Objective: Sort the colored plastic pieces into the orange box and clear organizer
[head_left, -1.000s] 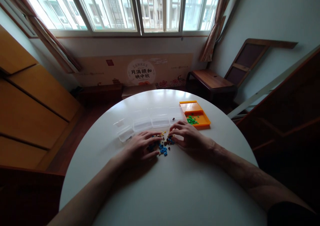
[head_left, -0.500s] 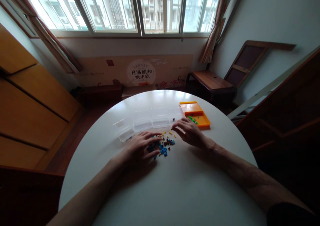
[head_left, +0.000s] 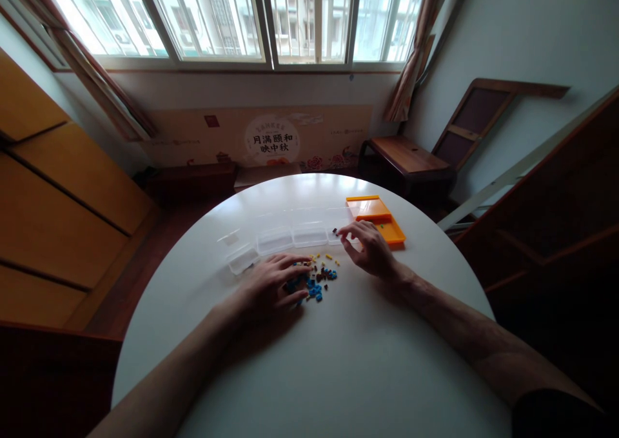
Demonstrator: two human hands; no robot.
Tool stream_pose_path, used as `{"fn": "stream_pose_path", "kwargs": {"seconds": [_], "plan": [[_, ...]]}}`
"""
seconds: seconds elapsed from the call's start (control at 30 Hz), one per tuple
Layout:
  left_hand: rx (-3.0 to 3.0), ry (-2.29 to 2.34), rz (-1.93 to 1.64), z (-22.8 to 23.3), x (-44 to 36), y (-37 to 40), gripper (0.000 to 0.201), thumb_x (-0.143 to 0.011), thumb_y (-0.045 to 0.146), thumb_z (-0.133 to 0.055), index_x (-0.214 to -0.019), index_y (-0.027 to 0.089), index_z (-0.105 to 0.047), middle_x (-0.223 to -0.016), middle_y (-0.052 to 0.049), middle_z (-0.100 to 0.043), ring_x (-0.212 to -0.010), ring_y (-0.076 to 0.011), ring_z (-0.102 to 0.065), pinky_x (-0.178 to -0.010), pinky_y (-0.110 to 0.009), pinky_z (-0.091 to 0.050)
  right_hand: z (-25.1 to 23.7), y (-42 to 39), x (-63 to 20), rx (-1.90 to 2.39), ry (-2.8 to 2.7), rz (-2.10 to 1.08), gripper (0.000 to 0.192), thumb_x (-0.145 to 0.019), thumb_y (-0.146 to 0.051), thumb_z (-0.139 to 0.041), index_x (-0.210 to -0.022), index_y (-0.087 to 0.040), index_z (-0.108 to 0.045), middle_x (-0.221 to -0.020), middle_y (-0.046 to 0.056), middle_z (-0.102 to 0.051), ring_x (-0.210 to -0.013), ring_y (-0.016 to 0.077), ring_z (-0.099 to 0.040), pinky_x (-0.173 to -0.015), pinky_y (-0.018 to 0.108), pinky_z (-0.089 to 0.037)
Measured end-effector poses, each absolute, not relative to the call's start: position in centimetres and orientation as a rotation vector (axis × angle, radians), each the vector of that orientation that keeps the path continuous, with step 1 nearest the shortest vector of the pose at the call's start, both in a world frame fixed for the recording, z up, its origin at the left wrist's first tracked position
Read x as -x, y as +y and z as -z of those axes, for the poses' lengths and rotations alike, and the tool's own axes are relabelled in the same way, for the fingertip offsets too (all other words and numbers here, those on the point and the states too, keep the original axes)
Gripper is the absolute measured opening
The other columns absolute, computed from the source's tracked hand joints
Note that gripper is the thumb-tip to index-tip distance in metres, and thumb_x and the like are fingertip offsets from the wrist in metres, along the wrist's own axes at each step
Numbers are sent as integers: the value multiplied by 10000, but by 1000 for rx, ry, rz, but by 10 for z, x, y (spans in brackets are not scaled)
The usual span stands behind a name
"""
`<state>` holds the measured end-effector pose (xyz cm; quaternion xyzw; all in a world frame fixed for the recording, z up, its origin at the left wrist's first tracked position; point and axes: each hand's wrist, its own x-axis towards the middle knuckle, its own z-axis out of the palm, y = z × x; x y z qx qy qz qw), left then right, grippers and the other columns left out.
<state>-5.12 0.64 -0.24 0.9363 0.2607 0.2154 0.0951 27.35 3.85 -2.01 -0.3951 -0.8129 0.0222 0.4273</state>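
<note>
A loose pile of tiny building bricks in blue [head_left: 315, 289], brown [head_left: 322, 275] and yellow [head_left: 329, 257] lies on the white table. My left hand [head_left: 273, 280] rests at the pile's left side, fingers spread, covering part of it. My right hand [head_left: 371, 249] is above the right end of a row of clear plastic boxes [head_left: 309, 235]. Its thumb and forefinger are pinched together, with a small dark brown brick [head_left: 337, 234] at the tips. Another brown brick [head_left: 334, 230] shows just beside it in the rightmost box, which the hand partly covers.
An orange tray [head_left: 396, 237] with green bricks [head_left: 382, 226] stands behind my right hand, which hides part of it. The round white table [head_left: 309, 373] has its far edge towards the window. A wooden chair [head_left: 411, 154] stands beyond it on the right.
My right hand has moved from beside the pile, slightly away and to the right, to the rightmost clear box, hiding most of the green bricks. My left hand stays put.
</note>
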Motion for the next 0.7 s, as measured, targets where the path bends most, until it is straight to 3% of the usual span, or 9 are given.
{"fn": "stream_pose_path", "kwargs": {"seconds": [0.2, 0.43, 0.7], "plan": [[-2766, 765, -635, 2, 51, 7, 410, -1044, 438, -739, -1435, 317, -711, -1510, -90, -710, -1335, -300, -711, -1132, -506, -596, 9, 24, -262, 552, -2395, -208, 79, -1020, -257, -727, -1098, -262, -736, -1074, 53, -773, -975, 234, -697, -941, 414, -561], [-2751, 751, -633, 3, 49, 9, 438, -1032, 433, -750, -1454, 327, -703, -1499, -95, -714, -1317, -300, -720, -1129, -505, -592, 11, 19, -258, 579, -2474, -230, 214, -1019, -310, -780, -1228, -276, -755, -1151, 58, -764, -1033, 230, -698, -994, 420, -552], [-2743, 764, -646, 0, 48, 7, 425, -1024, 422, -761, -1433, 315, -717, -1484, -104, -723, -1304, -308, -724, -1111, -507, -603, 17, 24, -255, 552, -2500, -212, 109, -1032, -301, -776, -1131, -259, -763, -1142, 47, -767, -1000, 210, -689, -969, 392, -535]]}}
